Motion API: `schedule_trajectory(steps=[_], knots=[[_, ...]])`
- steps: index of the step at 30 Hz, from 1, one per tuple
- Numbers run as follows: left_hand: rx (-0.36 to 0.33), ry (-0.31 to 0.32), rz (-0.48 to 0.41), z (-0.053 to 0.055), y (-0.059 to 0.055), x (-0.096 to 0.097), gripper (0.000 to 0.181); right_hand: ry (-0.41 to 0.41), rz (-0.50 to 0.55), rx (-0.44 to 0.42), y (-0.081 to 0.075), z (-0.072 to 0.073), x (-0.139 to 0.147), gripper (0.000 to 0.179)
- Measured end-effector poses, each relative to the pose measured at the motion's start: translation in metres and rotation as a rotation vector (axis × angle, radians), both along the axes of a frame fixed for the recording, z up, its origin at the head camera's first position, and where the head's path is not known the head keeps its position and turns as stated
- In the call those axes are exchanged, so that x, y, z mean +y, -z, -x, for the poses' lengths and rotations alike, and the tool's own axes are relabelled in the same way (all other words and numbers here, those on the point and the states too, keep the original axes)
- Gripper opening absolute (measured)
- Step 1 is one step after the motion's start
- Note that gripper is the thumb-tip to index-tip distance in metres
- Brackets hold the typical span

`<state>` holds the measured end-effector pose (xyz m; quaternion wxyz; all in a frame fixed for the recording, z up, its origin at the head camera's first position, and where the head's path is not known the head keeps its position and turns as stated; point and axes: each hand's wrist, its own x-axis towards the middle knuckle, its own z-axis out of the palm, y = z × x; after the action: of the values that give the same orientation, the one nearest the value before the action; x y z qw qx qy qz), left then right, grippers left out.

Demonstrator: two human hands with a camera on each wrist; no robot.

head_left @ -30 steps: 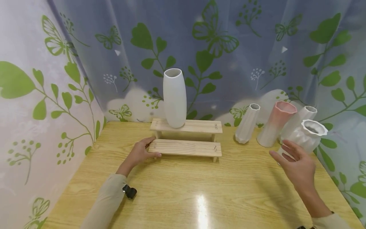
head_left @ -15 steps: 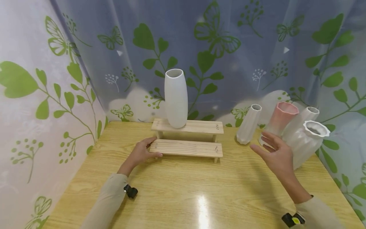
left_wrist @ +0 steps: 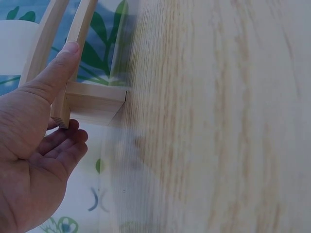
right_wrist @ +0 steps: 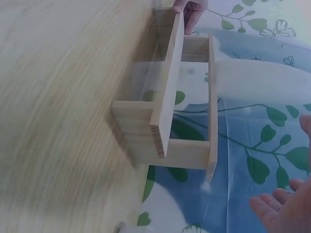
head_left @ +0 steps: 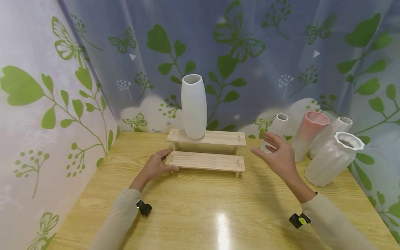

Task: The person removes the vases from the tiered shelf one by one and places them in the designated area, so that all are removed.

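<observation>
A two-step wooden stand point(head_left: 206, 161) stands on the table. My left hand point(head_left: 156, 167) holds the left end of its lower step. In the left wrist view, the thumb point(left_wrist: 63, 65) lies along the step's edge and the fingers bend round its end. A tall white vase point(head_left: 194, 107) stands upright on the upper step, left of the middle. My right hand point(head_left: 279, 158) is in the air right of the stand, fingers spread and holding nothing. It partly covers a slim white vase point(head_left: 280, 125). In the right wrist view, its fingertips point(right_wrist: 266, 208) show at the right edge.
At the table's right side stand a pink-and-white vase point(head_left: 307, 133), a ruffled-rim white vase point(head_left: 332, 163) and another white vase point(head_left: 343, 121) partly hidden behind them. A patterned curtain point(head_left: 237, 69) closes the back and sides of the table point(head_left: 187, 208).
My right hand has moved left, from in front of the ruffled-rim vase, past the pink one, to the slim white vase. The left hand keeps its hold on the stand.
</observation>
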<state>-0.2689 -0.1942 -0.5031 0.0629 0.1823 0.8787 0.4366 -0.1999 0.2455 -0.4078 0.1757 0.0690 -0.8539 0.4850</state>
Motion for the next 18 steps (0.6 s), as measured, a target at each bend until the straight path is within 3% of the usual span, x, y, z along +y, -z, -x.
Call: schedule_trajectory(steps=[18], knots=[[-0.005, -0.001, 0.007, 0.001, 0.001, 0.001, 0.095, -0.185, -0.076, -0.092, -0.030, 0.049, -0.043, 0.082]])
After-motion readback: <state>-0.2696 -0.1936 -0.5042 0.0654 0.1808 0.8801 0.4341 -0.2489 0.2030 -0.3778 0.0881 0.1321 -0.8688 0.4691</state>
